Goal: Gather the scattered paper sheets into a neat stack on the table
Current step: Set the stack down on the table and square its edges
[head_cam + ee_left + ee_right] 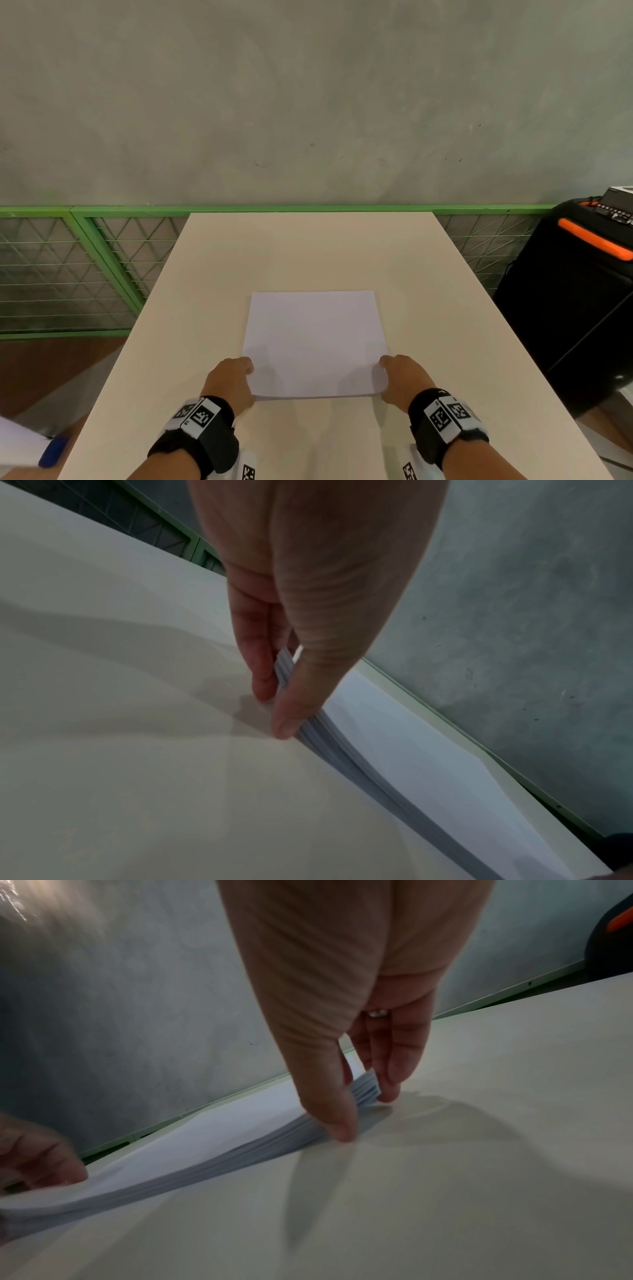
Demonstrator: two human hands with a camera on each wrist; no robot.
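Note:
A squared stack of white paper sheets [313,342] lies flat on the beige table [308,246], a little nearer than its middle. My left hand [233,380] is at the stack's near-left corner and my right hand [400,377] at its near-right corner. In the left wrist view my left hand [274,710] has straight fingers and thumb set against the stack's [394,737] edges, tips down on the table. In the right wrist view my right hand [366,1114] brackets the other corner of the stack [222,1139] the same way. My left hand [37,1158] shows at the far end there.
A black case with an orange handle [582,274] stands off the table's right side. A green-framed wire mesh fence [85,267] runs behind and to the left, below a grey concrete wall. A blue object [53,450] lies beyond the table's near-left edge.

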